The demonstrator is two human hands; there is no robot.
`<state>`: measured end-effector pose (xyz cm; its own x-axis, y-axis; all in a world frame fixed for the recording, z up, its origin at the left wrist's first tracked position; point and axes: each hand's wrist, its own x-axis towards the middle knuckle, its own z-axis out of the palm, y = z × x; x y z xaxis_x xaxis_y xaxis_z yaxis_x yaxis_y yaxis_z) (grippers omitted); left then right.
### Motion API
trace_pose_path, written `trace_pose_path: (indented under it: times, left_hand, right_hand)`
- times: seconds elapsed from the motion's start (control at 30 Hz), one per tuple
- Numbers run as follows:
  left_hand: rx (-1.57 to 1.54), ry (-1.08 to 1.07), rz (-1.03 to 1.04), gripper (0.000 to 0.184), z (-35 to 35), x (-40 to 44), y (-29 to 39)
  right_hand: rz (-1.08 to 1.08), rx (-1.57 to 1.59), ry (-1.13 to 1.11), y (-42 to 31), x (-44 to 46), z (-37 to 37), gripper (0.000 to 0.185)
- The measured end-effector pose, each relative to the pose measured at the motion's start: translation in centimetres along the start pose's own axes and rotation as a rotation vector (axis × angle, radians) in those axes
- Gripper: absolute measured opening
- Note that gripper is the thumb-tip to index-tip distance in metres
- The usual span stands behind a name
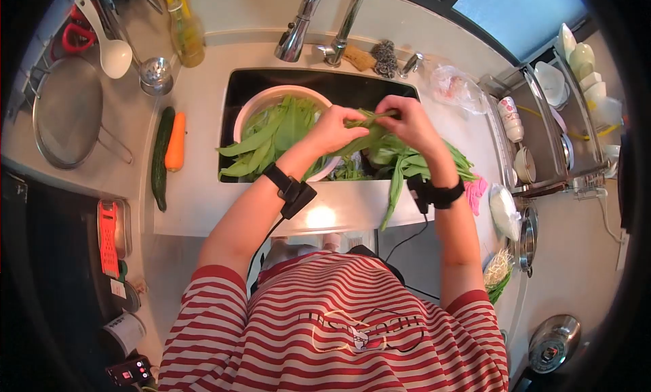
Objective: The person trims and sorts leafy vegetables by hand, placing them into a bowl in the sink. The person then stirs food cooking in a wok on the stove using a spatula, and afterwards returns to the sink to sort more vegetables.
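Note:
Over the sink point(230, 97), my left hand point(333, 129) and my right hand point(409, 124) both grip a stalk of leafy greens point(369, 121), fingers pinched around it close together. Beneath my left hand a pink-rimmed basin point(251, 104) sits in the sink, filled with long green leaves point(271, 134). To the right, under my right forearm, a bunch of greens point(407, 158) lies over the sink's edge, one leaf hanging down the front. Small green bits point(349, 168) lie between the basin and that bunch.
A cucumber point(163, 158) and a carrot point(176, 141) lie left of the sink, near a strainer point(68, 114). The faucet point(291, 39) rises behind. A plastic bag point(454, 87) and dish rack point(536, 128) stand right. A pink cloth point(476, 194) lies by the right forearm.

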<state>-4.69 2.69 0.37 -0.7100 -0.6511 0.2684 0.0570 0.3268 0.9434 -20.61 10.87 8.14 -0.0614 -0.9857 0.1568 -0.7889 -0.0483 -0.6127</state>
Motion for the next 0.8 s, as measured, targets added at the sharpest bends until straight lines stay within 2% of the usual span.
trace_pose_path:
  times: [0.07,0.1,0.17,0.2,0.27,0.33,0.4,0.53,0.6,0.67,0.77,0.8]
  left_hand:
    - [0.024,0.017,-0.025,0.024,0.3,0.0,-2.9]
    - [0.005,0.039,-0.028,0.021,0.2,-0.2,-3.6]
    - [-0.016,0.062,-0.032,0.019,-0.2,-0.5,-5.0]
    - [-0.034,0.04,-0.097,0.018,-0.4,-0.9,-5.1]
    - [-0.05,0.024,-0.169,0.018,-0.9,-1.7,-5.4]
    - [-0.097,0.084,-0.162,0.017,-1.1,-2.1,-5.7]
    - [-0.113,0.105,-0.174,0.019,-1.6,-2.3,-5.8]
    - [-0.051,0.148,-0.201,0.019,-1.8,-2.2,-5.1]
    - [-0.062,0.135,-0.268,0.018,-2.2,-2.0,-4.6]
    - [-0.071,0.127,-0.331,0.017,-2.6,-2.2,-4.0]
    - [-0.133,0.115,-0.39,0.018,-2.7,-2.4,-3.9]
    - [-0.146,0.063,-0.355,0.019,-2.7,-2.5,-3.8]
  right_hand:
    - [0.131,0.087,-0.052,-0.4,0.6,1.3,0.012]
    - [0.131,0.085,-0.051,-0.3,0.7,1.9,0.012]
    - [0.223,0.425,-0.123,0.1,0.5,2.9,0.024]
    - [0.222,0.424,-0.126,0.6,0.3,3.4,0.024]
    - [0.225,0.624,-0.155,1.5,0.0,4.4,0.037]
    - [0.223,0.634,-0.144,1.4,-0.1,4.6,0.038]
    - [0.34,0.617,-0.085,1.4,-0.4,4.5,0.034]
    - [0.293,0.595,-0.071,2.0,-0.3,5.1,0.03]
    - [0.179,0.698,0.082,3.1,0.0,6.2,0.026]
    - [0.196,0.698,0.168,4.0,0.3,6.6,0.019]
    - [0.488,1.143,0.356,3.7,0.5,5.9,0.016]
    - [0.492,1.14,0.357,4.1,0.4,6.0,0.016]
